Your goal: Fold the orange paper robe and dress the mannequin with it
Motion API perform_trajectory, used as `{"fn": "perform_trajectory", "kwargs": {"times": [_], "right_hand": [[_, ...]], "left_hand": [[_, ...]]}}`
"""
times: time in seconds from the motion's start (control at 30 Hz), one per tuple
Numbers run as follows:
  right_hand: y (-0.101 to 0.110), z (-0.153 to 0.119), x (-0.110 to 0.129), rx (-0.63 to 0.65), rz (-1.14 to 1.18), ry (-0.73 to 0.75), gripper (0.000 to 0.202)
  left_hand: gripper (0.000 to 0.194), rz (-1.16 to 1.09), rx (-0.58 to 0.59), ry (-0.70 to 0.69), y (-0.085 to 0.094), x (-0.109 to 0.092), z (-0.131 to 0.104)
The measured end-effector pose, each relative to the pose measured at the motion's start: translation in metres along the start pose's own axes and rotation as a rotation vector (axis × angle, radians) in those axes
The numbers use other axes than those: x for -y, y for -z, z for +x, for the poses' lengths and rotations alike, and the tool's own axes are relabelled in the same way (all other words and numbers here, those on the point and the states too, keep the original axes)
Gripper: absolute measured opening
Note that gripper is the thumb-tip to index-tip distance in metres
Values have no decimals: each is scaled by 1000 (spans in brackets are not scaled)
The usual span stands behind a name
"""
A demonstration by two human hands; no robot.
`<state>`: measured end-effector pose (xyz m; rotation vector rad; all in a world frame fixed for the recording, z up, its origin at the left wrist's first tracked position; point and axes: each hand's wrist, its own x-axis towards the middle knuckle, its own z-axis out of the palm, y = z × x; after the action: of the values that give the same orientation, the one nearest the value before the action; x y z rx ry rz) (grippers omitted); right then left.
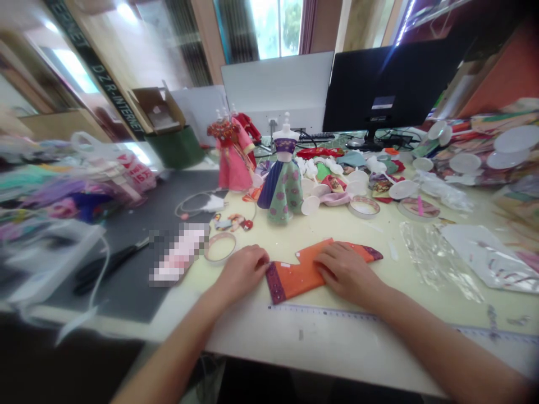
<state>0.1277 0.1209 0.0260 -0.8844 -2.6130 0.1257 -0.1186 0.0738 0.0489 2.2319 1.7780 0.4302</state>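
An orange cloth piece with purple patterned ends lies flat near the table's front, just behind a ruler strip. My right hand rests on its middle, palm down with fingers spread a little. At the cloth's left end is my left hand, its fingers bent together at the purple edge; whether they pinch the fabric is too small to tell. A roll of tape sits left of that hand. Behind the cloth stands a small dress form in a green and purple dress.
Pink doll dress at the back; scissors and a blurred-out flat object at left. Tape rolls, plastic bags and fabric heaps at right. A monitor stands behind.
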Motion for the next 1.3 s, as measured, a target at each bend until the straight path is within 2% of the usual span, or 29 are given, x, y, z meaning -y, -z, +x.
{"fn": "perform_trajectory", "kwargs": {"times": [0.13,0.27,0.37,0.43,0.6,0.83,1.03,1.17,1.3], "right_hand": [[-3,-1,1,-45,1,-9,13],[-4,-1,7,-143,84,-1,14],[-3,1,12,-172,160,31,20],[-3,2,15,-170,187,54,21],[-7,4,19,-143,205,71,21],[-10,6,17,-49,167,53,18],[0,26,20,110,136,-41,17],[-7,36,27,85,165,-79,12],[-17,35,31,30,205,-101,9]], "left_hand": [[18,20,-119,-97,-8,-3,-10],[16,82,-281,-305,-17,-4,-22],[14,77,-334,-383,-22,-4,-27],[13,47,-327,-361,-22,-5,-28],[11,-76,-258,-207,-18,-4,-23],[11,-227,-140,-23,-11,2,-11],[12,-305,-74,47,-12,8,-1],[10,-357,-86,48,-17,12,0],[10,-381,-91,31,-19,15,-1]]}}
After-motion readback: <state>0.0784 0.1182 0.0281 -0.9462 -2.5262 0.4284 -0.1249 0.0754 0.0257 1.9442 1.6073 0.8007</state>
